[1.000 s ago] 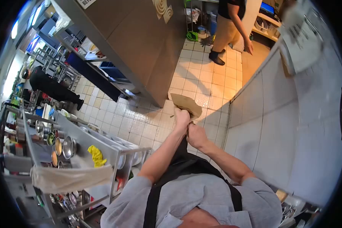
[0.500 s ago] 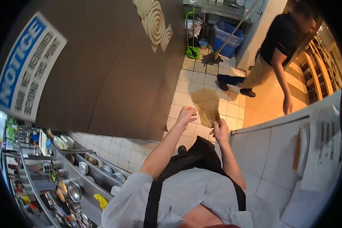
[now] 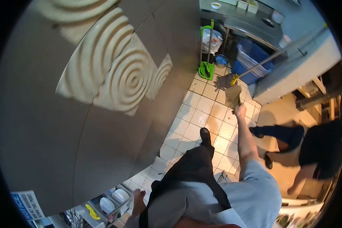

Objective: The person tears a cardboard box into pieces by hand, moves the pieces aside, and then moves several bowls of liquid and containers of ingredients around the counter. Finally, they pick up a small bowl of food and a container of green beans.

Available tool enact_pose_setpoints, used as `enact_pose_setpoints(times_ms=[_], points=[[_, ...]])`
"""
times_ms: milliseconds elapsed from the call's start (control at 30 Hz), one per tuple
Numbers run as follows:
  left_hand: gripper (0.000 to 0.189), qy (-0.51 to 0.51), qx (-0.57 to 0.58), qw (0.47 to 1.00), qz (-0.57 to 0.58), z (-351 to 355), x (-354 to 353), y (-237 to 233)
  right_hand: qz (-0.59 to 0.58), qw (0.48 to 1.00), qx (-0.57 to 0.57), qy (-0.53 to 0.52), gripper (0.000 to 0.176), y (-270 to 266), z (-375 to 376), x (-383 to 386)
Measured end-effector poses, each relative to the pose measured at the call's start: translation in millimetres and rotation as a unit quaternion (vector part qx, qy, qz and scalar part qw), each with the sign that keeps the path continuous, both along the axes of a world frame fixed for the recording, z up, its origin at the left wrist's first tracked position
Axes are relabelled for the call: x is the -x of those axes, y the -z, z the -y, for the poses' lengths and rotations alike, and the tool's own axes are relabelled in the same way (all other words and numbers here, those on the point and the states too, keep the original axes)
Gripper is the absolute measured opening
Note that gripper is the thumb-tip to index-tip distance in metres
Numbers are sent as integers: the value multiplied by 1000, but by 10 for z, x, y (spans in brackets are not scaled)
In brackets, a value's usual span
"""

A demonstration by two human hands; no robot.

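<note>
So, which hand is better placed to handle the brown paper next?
Right, probably. The right hand is stretched forward and grips the brown paper. The left hand hangs low beside the body, near the plates on a shelf, apart from the paper.

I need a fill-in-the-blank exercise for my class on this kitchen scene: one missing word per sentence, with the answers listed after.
1. The right hand holds out a piece of ____ paper.
2. The dustpan standing by the wall is ____ in colour.
3. The mop rests its head on the floor beside a ____ bin.
4. The floor is covered in pale square ____.

Missing words: brown; green; blue; tiles
</note>
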State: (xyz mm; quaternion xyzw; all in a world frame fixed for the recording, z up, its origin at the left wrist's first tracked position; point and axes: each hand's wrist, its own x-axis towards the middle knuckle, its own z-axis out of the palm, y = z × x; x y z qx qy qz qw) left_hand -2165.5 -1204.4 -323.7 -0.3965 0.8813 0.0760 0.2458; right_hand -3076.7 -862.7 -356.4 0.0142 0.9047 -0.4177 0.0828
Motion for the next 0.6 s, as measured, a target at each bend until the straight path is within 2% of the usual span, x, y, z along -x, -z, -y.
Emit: enact_pose_setpoints(times_ms=[33, 67, 100, 133, 167, 200, 233, 300, 367, 400, 433, 467, 500, 533, 567, 600], points=[[28, -105, -90, 985, -106, -294, 58, -420, -23, 998, -53, -14, 20, -28, 155, 553], [22, -444, -218, 860, -123, -554, 212, -458, -99, 994, -53, -16, 20, 251, 286, 1184], [18, -743, -177, 623, -167, -785, 302, -421, -117, 980, -151, -46, 21, 176, 485, 1735], [16, -772, -173, 588, -167, -1006, 371, -613, -186, 969, -155, -48, 24, -264, 810, 2106], [14, -750, -193, 614, -156, -1194, 516, -812, -203, 967, -130, -79, 30, -204, 1026, 2746], [12, -738, -204, 627, -144, -1399, 621, -941, -257, 962, -38, -81, 37, -565, 1353, 2990], [10, -732, -211, 633, -137, -1537, 758, -1016, -244, 968, -60, -32, 39, -706, 1639, 3283], [8, -719, -226, 644, -134, -1753, 969, -1105, -161, 977, -142, -3, 33, -755, 2059, 3676], [9, -718, -235, 636, -159, -1857, 1216, -1068, -109, 990, -18, -90, 26, -146, 2344, 3809], [10, -729, -233, 614, -195, -1894, 1429, -1117, -2, 980, 26, -199, 25, -169, 2451, 3506], [11, -718, -222, 624, -213, -1948, 1490, -1026, -101, 975, 7, -199, 25, 302, 2600, 3173], [12, -708, -209, 634, -230, -2028, 1429, -805, -1, 959, 6, -282, 18, 59, 2619, 2483], [13, -698, -195, 643, -248, -2115, 1378, -583, 77, 958, 65, -268, 11, 567, 2696, 1950], [17, -674, -204, 641, -304, -2249, 1264, -344, 179, 934, 85, -298, 6, 496, 2671, 1192], [20, -708, -225, 574, -344, -2341, 1246, -347, 83, 869, -47, -485, 9, 1348, 2622, 601], [22, -736, -244, 502, -382, -2453, 1269, -377, 98, 826, 21, -554, 9, 2198, 2517, -116]])
